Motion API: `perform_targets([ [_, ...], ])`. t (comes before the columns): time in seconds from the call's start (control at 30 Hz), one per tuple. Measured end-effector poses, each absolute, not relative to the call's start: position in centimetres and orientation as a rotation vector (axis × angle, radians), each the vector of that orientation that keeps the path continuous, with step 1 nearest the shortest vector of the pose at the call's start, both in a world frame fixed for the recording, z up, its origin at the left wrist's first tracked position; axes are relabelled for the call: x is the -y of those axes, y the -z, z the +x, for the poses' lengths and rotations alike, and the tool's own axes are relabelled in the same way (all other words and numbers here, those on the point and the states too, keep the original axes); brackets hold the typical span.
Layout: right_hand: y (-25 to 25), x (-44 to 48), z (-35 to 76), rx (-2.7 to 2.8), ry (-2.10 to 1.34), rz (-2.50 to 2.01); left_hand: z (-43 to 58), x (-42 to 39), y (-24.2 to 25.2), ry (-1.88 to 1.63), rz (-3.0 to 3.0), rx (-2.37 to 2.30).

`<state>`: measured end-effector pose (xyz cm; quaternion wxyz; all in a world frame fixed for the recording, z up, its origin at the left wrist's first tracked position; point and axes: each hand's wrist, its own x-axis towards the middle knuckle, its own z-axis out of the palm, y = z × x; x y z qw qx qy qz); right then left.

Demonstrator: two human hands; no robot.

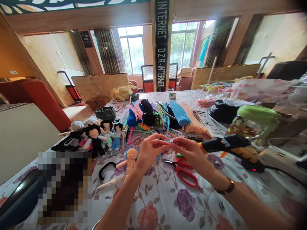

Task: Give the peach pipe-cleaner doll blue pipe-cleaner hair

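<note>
My left hand [153, 147] and my right hand [186, 149] meet above the table, both closed in a pinch on a light blue pipe cleaner [170, 142]. A small curl of it shows at the fingertips; blue strands also show above and below my left hand. Beside my left forearm lies a peach pipe-cleaner doll body [130, 159] with a blue band around its head, partly hidden by the arm. A curved black pipe cleaner [103, 169] is left of it. Under my right hand rest red-handled scissors [187, 177].
Several finished dolls [96, 135] sit at left, near a dark basket [105, 113]. Bundles of pipe cleaners [178, 113] lie behind my hands. At right are a glue gun [230, 143] with a red light and cord, a green-lidded jar [256, 111] and a black bag [222, 111].
</note>
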<state>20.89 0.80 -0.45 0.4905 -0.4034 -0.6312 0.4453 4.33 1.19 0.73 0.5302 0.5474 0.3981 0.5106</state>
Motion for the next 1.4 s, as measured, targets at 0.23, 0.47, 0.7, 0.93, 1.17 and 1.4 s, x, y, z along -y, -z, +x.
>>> perform_targets([
  [0.23,0.0,0.2,20.3,1.356,-1.117,-1.004,4.3,-1.1,-0.7,-1.181,1.343,-0.985],
  [0.47,-0.3,0.7,20.2,1.287,-1.129,-1.051,4.2,-1.2,-0.1,-1.127,1.423,-1.097],
  [0.7,0.0,0.7,20.2,1.308,-1.202,-1.063,4.3,-0.9,-0.4,-1.106,1.380,-1.064],
  [0.93,0.1,0.7,20.0,1.306,-1.197,-1.057,4.3,-0.7,-1.1,-1.078,1.219,-0.956],
  [1.17,0.2,0.7,20.0,1.263,-1.196,-1.049,4.3,-0.8,-0.7,-1.056,1.125,-0.894],
  [1.4,0.2,0.5,20.0,1.226,-1.351,-0.980,4.4,-1.0,-0.6,-1.041,1.132,-0.837],
])
